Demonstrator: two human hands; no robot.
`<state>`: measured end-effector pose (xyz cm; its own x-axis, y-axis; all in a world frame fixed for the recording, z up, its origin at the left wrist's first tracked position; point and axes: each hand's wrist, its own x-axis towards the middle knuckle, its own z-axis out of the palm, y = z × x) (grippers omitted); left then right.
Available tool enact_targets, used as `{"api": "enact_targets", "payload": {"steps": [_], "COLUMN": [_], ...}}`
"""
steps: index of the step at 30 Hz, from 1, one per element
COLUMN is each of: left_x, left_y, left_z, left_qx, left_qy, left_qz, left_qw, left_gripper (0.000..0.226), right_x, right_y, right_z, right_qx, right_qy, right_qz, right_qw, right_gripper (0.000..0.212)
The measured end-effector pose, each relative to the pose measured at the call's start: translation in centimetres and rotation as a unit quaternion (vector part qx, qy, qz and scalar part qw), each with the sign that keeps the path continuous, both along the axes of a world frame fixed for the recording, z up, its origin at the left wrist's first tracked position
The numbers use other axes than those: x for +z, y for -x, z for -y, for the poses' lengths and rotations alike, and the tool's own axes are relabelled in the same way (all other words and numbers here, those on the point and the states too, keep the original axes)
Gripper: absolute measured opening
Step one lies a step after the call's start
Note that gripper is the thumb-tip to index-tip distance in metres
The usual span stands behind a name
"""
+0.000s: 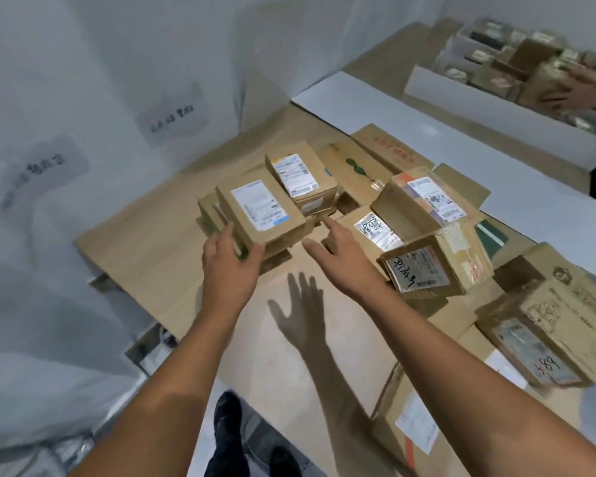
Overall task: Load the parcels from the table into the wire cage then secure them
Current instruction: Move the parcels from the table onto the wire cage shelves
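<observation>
Gripping the near corner of a white-labelled parcel [260, 210] at frame centre, the left hand [229, 266] has its thumb curled on the right edge and its fingers wrapped round the left side; this parcel sits on top of a small stack on the cardboard-covered table [145, 235]. Right hand [338, 259] hovers just right of it, fingers straight and spread, holding nothing, index tip close to the neighbouring parcels [427, 235]; contact cannot be told. Another person's hand [580, 92] rests on boxes [537, 74] at upper right.
</observation>
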<state>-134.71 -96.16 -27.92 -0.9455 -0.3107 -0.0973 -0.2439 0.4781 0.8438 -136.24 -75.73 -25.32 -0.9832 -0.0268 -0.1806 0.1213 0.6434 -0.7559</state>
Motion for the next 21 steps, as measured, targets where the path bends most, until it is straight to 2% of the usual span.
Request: {"api": "enact_targets", "payload": {"steps": [4,7,15,18,21], "left_x": [-1.0,-2.7,-7.3,-7.2,-6.6], "left_y": [5.5,8.3,9.0,9.0,9.1], "left_z": [-0.2,-0.4,1.0,1.2,1.2], "left_qx": [0.012,-0.008,-0.055,-0.06,-0.059], "left_qy": [0.004,0.011,-0.005,-0.04,-0.07], "left_qz": [0.022,0.06,0.05,0.048,0.054], "left_qw": [1.0,0.998,0.997,0.996,0.994], "left_gripper": [0.069,0.072,0.072,0.072,0.071], "right_x": [0.5,0.4,-2.5,-3.6,-4.2], "right_y": [5.2,8.8,12.5,12.2,11.9], "right_z": [2.5,4.4,7.3,8.0,8.5], "right_qx": [-0.027,-0.021,-0.015,-0.022,-0.066], "right_qy": [-0.029,-0.081,-0.193,-0.198,-0.154], "right_qz": [-0.03,-0.015,0.034,0.035,0.034], "right_qw": [0.999,0.996,0.98,0.979,0.985], "right_gripper": [0.077,0.078,0.07,0.067,0.07]}}
